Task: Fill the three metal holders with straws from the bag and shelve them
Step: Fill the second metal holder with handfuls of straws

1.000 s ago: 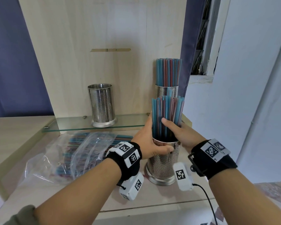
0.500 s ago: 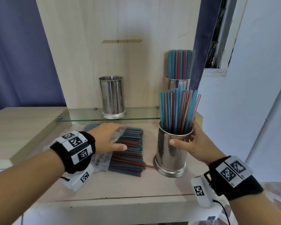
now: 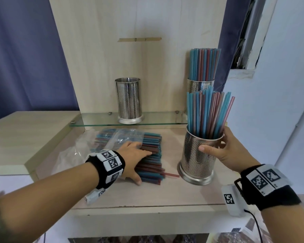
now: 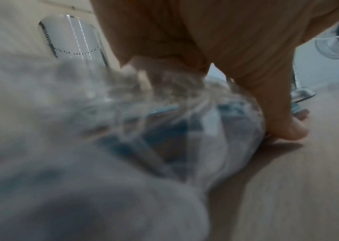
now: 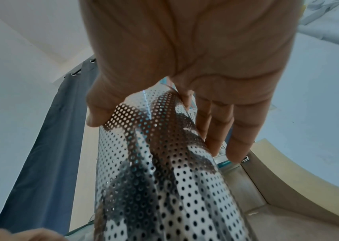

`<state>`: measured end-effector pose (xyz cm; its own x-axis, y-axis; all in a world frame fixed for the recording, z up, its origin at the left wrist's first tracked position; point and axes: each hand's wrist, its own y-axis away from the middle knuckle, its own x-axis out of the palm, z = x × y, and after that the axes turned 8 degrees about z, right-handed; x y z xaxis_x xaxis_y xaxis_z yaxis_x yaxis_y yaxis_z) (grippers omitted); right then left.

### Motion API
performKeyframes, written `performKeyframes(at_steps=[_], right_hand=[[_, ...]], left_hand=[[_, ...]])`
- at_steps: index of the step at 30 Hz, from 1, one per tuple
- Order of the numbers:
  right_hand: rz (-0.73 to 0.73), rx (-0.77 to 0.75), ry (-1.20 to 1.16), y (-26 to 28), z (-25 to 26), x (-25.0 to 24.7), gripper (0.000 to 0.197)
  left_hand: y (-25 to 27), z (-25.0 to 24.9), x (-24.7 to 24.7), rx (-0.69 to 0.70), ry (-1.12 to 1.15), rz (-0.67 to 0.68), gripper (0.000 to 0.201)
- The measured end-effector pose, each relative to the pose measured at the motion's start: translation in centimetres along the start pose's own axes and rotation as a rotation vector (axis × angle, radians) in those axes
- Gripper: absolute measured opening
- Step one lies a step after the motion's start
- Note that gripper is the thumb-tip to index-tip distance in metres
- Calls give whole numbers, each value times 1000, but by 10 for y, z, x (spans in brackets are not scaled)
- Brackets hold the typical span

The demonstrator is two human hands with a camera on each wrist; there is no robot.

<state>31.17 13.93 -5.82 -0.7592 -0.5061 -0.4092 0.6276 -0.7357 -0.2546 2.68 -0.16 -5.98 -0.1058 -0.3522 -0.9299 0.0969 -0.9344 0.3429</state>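
Observation:
A perforated metal holder (image 3: pixel 197 160) packed with blue and red straws (image 3: pixel 206 113) stands on the wooden counter at the right. My right hand (image 3: pixel 219 151) grips its upper wall, thumb in front and fingers round the back; the right wrist view shows the holder (image 5: pixel 164 163) the same way. My left hand (image 3: pixel 135 158) lies spread on the loose pile of straws (image 3: pixel 152 149) spilling from the clear bag (image 3: pixel 112 139), thumb on the counter at the near edge. An empty holder (image 3: pixel 129 100) stands on the glass shelf (image 3: pixel 95 120). A filled holder (image 3: pixel 199 85) stands at the shelf's right end.
A wooden back panel (image 3: pixel 139 58) rises behind the shelf. A raised wooden ledge (image 3: pixel 25 137) borders the counter on the left. One red straw (image 3: pixel 172 175) sticks out of the pile toward the held holder's base. A white wall (image 3: pixel 270 111) is close on the right.
My left hand let go of the holder and moved left onto the straw pile. My right hand came off the straw tops and took the holder by its side.

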Motion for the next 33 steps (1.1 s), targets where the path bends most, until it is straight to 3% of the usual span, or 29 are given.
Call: performKeyframes(at_steps=[7,11,18,22,25,29,33], right_hand=[[-17,-12,-8,3,3,3,96],[-17,-6,-8,3,2,3,100],[-27,14,-27,4,0,5,100],[-10,-1,-51,4,0,6,101],[-11,-12,-52,5,3,7,92],[-8,-27,-56,9,12,10,78],[4,-4,-49,18,29,11,75]], left_hand=[[-2,3,-1,37,154,-174,84],[3,-1,-1,32,62,-170,68],[7,-13,-11,77,56,-351,48],[6,-16,-16,161,214,-540,44],[7,-17,-29,237,248,-665,42],[16,-28,-58,340,537,-746,27],[25,-32,-79,318,672,-868,26]])
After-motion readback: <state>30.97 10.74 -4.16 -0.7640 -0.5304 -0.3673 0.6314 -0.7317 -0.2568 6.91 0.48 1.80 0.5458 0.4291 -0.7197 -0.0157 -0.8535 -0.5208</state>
